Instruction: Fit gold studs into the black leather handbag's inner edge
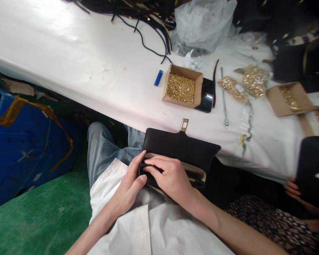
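Observation:
A black leather handbag [180, 147] rests on my lap against the white table's edge [117, 106], its flap thrown back with a gold clasp [184, 124] lying on the table. My left hand [130, 184] grips the bag's left end, thumb on its side. My right hand [170, 175] lies over the bag's open mouth with the fingers curled into it, pressed on the beige lining.
A cardboard box of gold metal fittings [182, 86], a blue lighter [158, 78], a metal rod [223, 97], bags of gold parts [251, 83] and black straps [149, 21] lie on the table. Another person's hand [292, 187] holds a black bag [313, 166] at right. Blue bin [23, 141] at left.

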`<state>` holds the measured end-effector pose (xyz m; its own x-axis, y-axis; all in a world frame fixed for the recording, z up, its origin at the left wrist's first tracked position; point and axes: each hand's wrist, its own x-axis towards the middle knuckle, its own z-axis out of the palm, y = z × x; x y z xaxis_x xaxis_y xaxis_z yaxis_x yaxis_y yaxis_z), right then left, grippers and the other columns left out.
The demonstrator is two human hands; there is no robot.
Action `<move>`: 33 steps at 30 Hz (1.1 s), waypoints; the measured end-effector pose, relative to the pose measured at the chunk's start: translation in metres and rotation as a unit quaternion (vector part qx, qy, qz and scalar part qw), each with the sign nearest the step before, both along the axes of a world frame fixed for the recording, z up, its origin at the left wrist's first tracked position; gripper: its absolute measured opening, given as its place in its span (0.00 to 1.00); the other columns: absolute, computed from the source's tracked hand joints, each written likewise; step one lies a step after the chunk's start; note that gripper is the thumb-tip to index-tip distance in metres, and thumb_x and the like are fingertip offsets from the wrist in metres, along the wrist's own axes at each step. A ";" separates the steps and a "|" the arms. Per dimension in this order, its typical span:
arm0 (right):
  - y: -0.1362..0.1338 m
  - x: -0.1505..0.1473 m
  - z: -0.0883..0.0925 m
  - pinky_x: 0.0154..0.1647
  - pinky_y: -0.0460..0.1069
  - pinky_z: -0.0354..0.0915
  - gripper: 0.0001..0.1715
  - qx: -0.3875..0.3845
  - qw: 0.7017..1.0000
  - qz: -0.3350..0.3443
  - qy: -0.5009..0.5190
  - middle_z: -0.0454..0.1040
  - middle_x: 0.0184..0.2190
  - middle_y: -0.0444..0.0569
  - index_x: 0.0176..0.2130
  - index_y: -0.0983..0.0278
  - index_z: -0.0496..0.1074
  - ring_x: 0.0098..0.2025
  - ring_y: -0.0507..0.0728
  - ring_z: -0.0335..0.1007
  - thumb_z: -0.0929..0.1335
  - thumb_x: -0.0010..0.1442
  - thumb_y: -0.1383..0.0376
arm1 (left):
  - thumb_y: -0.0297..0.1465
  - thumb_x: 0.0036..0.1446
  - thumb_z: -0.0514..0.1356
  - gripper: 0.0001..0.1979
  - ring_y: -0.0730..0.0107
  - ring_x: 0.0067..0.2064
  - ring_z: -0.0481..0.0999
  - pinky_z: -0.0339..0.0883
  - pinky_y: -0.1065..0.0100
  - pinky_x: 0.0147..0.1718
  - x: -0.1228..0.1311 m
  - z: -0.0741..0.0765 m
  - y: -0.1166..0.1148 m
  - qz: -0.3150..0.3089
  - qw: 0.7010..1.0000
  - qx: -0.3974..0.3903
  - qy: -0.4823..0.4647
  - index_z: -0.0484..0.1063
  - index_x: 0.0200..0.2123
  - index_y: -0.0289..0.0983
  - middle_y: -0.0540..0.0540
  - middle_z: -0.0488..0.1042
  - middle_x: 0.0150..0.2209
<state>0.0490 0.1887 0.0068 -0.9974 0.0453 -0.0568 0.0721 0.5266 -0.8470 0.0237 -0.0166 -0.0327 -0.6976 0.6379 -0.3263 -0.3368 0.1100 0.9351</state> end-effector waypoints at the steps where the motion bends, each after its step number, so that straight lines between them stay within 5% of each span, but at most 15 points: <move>1: 0.000 0.001 0.000 0.57 0.56 0.79 0.13 0.003 1.000 0.006 0.007 0.86 0.49 0.45 0.50 0.55 0.86 0.50 0.61 0.84 0.76 0.72 0.72 | 0.39 0.78 0.56 0.33 0.51 0.83 0.45 0.35 0.45 0.84 0.000 0.000 0.000 0.000 1.000 -0.002 0.001 0.52 0.81 0.55 0.54 0.50 0.83; 7: -0.002 0.002 0.004 0.61 0.58 0.77 0.15 0.103 0.991 0.076 0.037 0.85 0.50 0.51 0.51 0.57 0.84 0.51 0.62 0.83 0.69 0.76 0.72 | 0.42 0.79 0.54 0.32 0.50 0.83 0.45 0.35 0.44 0.84 0.002 -0.002 0.001 -0.006 1.000 -0.016 0.010 0.51 0.81 0.53 0.52 0.48 0.83; 13: -0.002 -0.004 0.002 0.57 0.54 0.76 0.07 0.080 0.994 0.068 0.040 0.85 0.47 0.47 0.47 0.58 0.84 0.49 0.59 0.83 0.73 0.76 0.69 | 0.42 0.80 0.53 0.33 0.52 0.84 0.43 0.34 0.47 0.84 0.004 -0.003 0.000 -0.017 0.999 -0.030 0.015 0.48 0.82 0.53 0.52 0.46 0.84; 20: -0.006 -0.004 -0.002 0.55 0.53 0.75 0.10 0.072 0.996 0.041 0.037 0.85 0.47 0.46 0.45 0.60 0.84 0.48 0.58 0.82 0.75 0.72 0.74 | 0.42 0.80 0.52 0.34 0.54 0.84 0.41 0.32 0.49 0.84 0.004 -0.005 0.000 -0.017 0.999 -0.035 0.011 0.46 0.82 0.52 0.52 0.44 0.84; 28: -0.003 -0.016 -0.011 0.51 0.56 0.72 0.07 0.127 0.982 0.128 0.051 0.83 0.42 0.49 0.40 0.63 0.79 0.46 0.61 0.79 0.72 0.70 0.74 | 0.47 0.81 0.50 0.34 0.57 0.84 0.39 0.33 0.51 0.84 0.004 -0.002 -0.003 -0.030 0.998 -0.058 0.003 0.42 0.83 0.53 0.53 0.40 0.85; 33: -0.005 -0.015 -0.014 0.48 0.54 0.70 0.04 0.159 0.976 0.136 0.057 0.80 0.39 0.46 0.39 0.63 0.76 0.43 0.59 0.77 0.73 0.67 0.71 | 0.46 0.80 0.48 0.34 0.51 0.82 0.52 0.46 0.44 0.82 -0.015 0.004 -0.008 -0.072 0.982 -0.161 0.068 0.48 0.82 0.43 0.42 0.53 0.82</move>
<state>0.0339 0.1838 -0.0071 -0.9738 -0.2257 0.0293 -0.1930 0.7503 -0.6323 0.0089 -0.0251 -0.0285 -0.6587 0.6119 -0.4377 -0.1711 0.4447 0.8792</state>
